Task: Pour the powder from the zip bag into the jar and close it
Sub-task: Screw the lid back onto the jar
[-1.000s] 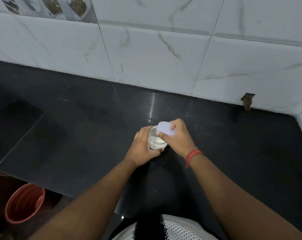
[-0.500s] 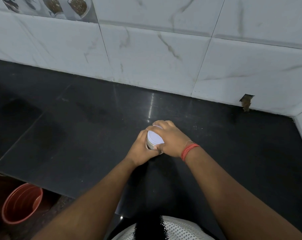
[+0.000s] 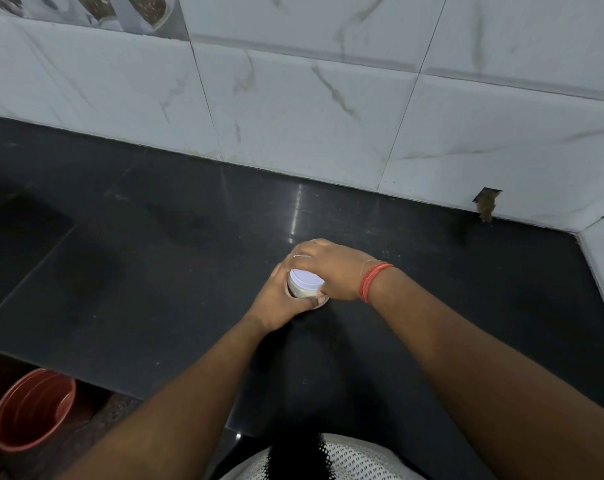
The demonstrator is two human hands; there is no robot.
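Jar (image 3: 302, 289) body mostly behind both hands; red bucket (image 3: 30, 408) partly behind the counter edge

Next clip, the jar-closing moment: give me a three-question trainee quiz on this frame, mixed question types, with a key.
1. True or false: the white lid sits on top of the jar.
2. Which hand grips the jar's body from the side? A) left hand B) right hand C) neither
3. Fill in: the wrist of the hand on the lid wears a ____ thread band.

Key: 1 true. 2 A. 3 red; the right hand covers the lid from above, while the jar stands on the black counter with white powder visible through its wall. Whether the lid is fully tightened cannot be told.
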